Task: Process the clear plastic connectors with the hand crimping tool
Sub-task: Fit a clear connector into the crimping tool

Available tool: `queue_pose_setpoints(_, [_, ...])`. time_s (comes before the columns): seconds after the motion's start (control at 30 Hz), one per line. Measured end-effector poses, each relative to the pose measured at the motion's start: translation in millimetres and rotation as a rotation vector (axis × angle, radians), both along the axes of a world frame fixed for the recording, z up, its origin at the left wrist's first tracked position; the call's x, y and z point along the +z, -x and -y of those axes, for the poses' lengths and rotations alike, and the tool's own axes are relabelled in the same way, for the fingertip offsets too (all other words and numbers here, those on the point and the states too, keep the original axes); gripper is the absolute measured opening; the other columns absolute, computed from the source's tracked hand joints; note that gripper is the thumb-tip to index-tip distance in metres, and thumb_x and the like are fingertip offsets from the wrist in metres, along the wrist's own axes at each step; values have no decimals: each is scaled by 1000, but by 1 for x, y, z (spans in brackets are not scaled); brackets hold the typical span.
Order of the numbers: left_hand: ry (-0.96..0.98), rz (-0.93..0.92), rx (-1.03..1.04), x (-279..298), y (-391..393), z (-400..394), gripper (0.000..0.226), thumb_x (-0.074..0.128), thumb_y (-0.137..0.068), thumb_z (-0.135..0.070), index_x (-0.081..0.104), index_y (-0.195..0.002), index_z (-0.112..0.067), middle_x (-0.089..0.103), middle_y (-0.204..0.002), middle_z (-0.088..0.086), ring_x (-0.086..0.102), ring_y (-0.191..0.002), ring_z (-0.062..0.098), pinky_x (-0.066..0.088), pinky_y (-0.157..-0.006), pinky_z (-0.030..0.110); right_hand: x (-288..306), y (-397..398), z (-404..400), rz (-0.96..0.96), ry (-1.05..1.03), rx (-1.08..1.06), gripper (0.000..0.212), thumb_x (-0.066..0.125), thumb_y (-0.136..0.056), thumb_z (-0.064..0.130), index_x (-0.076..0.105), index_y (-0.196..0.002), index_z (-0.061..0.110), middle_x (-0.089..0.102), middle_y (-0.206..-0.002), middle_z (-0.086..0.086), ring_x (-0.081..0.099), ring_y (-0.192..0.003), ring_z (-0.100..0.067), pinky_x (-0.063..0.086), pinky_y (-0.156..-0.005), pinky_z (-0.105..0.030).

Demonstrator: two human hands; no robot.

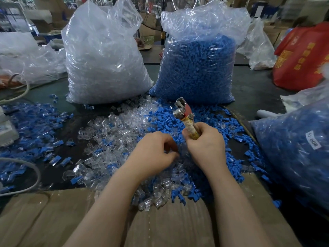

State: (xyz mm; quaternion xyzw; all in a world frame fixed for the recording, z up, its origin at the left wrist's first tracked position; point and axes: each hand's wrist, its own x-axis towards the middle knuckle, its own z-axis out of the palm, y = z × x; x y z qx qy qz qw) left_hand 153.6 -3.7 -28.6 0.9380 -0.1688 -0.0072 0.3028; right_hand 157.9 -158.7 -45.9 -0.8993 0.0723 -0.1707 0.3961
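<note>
My right hand (206, 145) grips the taped yellow handles of the hand crimping tool (184, 113), whose metal head with a red part points up and away. My left hand (153, 152) is curled over the heap of clear plastic connectors (110, 132) just left of the tool hand, fingertips pinched together; what they hold is hidden. Loose blue plastic pieces (169, 122) lie mixed with the clear ones across the dark table.
A tall bag of clear connectors (105, 56) and a bag of blue pieces (197, 68) stand behind the heap. Another filled bag (299, 152) lies at the right. Cardboard (169, 223) covers the near edge. A white cable (33, 172) and a red bag (302, 56) flank the workspace.
</note>
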Motion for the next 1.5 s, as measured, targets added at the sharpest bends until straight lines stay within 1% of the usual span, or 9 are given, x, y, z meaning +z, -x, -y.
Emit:
queue_pose_setpoints(0.1, [-7, 17, 3, -1, 1, 5, 5, 66, -84, -24, 67, -84, -28, 62, -85, -15, 58, -82, 5, 51, -73, 24, 1, 0, -1, -10, -38, 11, 19, 66, -87, 37, 58, -74, 24, 60, -65, 5, 57, -64, -18, 51, -60, -42])
queue_pose_setpoints(0.27, [250, -9, 147, 0, 0, -2, 12, 64, -91, -21, 61, -82, -29, 65, -76, -10, 60, -67, 2, 49, -62, 20, 4, 0, 0, -28, -184, 57, 16, 70, -86, 36, 65, -77, 23, 63, -65, 4, 57, -63, -17, 51, -63, -42])
queue_pose_setpoints(0.43, [553, -93, 232, 12, 1, -9, 9, 66, -91, -13, 63, -85, -18, 76, -78, -5, 73, -77, 9, 61, -78, 38, 7, 1, -1, -4, -397, 167, 11, 74, -87, 27, 69, -78, 23, 63, -60, 2, 44, -46, -5, 40, -48, -26])
queue_pose_setpoints(0.53, [569, -102, 231, 14, 2, -10, 8, 66, -91, -12, 65, -85, -17, 76, -78, -5, 73, -77, 9, 60, -82, 41, 9, 2, -3, 18, -410, 237, 8, 75, -87, 24, 70, -81, 26, 68, -66, 10, 56, -53, -7, 42, -47, -13])
queue_pose_setpoints(0.77, [407, 14, 181, 14, 3, -8, 17, 65, -91, -14, 63, -82, -28, 72, -73, -5, 69, -73, 9, 59, -74, 38, 6, 4, -6, 38, -328, 321, 5, 77, -83, 30, 72, -83, 28, 58, -55, 15, 45, -46, -2, 32, -45, -13])
queue_pose_setpoints(0.97, [333, 43, 199, 14, 0, -15, 14, 69, -89, -22, 61, -86, -33, 66, -77, -11, 59, -66, 0, 48, -62, 24, 5, 3, -8, 54, -287, 292, 13, 75, -83, 32, 67, -79, 23, 63, -67, 3, 52, -57, -16, 47, -56, -37])
queue_pose_setpoints(1.23, [-44, -447, 14, 23, 3, -53, 36, 89, -64, -38, 68, -92, -33, 62, -87, -5, 57, -73, 8, 41, -62, 20, 2, 2, -7, 76, -278, 246, 13, 65, -89, 29, 61, -81, 21, 60, -71, 2, 48, -57, -12, 47, -59, -39])
queue_pose_setpoints(1.4, [-30, -242, 90, 17, -3, -42, 9, 81, -77, -36, 74, -80, -31, 72, -74, -13, 65, -66, -2, 49, -63, 15, 2, 2, -7, 81, -280, 236, 11, 65, -90, 28, 60, -82, 22, 59, -70, 7, 46, -56, -5, 43, -57, -31])
queue_pose_setpoints(1.5, [22, -206, 142, 15, -4, -38, 11, 80, -78, -39, 74, -73, -31, 72, -69, -16, 67, -64, 2, 53, -61, 18, 3, 2, -8, 89, -292, 225, 11, 65, -91, 28, 60, -83, 21, 56, -65, 9, 46, -56, -4, 43, -57, -31])
